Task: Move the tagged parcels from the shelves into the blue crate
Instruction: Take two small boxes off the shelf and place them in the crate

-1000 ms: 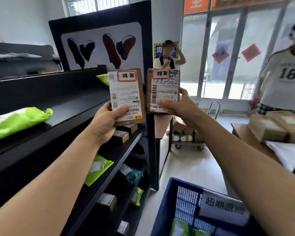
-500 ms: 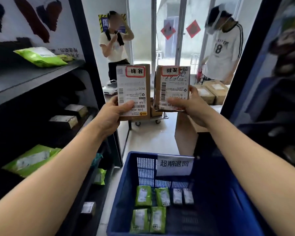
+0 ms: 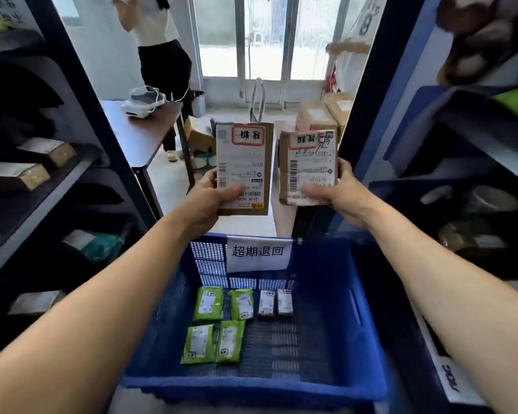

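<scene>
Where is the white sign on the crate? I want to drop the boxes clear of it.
In the head view the white sign hangs on the far wall of the blue crate, at centre, just below the two held boxes and above the green packets.

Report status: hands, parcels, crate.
Left hand grips the taller brown parcel; right hand grips the shorter brown parcel. Both held upright above the blue crate, not yet in. Six small parcels inside; drop path clear.

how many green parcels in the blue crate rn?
4, all on the left of the blue crate floor: two in the far row, two in the near row. None looks stacked, so hidden ones are unlikely.
</scene>
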A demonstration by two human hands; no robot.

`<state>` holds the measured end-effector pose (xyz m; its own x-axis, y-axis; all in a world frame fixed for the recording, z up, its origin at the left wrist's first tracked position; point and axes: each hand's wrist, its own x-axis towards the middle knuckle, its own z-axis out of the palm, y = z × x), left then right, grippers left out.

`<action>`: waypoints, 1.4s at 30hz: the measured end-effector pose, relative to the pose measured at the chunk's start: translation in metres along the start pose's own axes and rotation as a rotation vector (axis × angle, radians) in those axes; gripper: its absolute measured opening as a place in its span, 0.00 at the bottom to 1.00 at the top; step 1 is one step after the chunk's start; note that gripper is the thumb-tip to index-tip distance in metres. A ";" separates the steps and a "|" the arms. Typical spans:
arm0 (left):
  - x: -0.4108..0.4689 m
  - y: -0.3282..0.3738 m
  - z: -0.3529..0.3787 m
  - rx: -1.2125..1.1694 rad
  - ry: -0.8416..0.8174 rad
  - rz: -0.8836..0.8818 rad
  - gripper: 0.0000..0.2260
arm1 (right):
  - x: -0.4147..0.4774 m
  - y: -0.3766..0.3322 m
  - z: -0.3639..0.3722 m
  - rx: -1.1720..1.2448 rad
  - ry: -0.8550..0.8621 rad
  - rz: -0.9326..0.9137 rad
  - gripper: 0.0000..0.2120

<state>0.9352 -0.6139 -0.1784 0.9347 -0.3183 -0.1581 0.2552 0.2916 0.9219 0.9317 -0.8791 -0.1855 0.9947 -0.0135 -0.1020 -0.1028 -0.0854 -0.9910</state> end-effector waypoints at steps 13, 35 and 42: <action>0.084 -0.129 -0.039 0.085 0.029 -0.279 0.26 | 0.038 0.146 -0.022 0.033 0.056 0.259 0.53; 0.223 -0.672 -0.223 0.370 0.114 -0.791 0.09 | 0.121 0.714 0.020 -0.128 0.007 0.892 0.46; 0.246 -0.802 -0.242 0.400 0.116 -0.917 0.14 | 0.147 0.850 0.021 -0.172 -0.132 1.015 0.11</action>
<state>1.0206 -0.7083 -1.0423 0.4428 -0.1717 -0.8800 0.8063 -0.3531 0.4746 0.9904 -0.9332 -1.0444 0.4314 -0.0506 -0.9007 -0.8815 -0.2360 -0.4089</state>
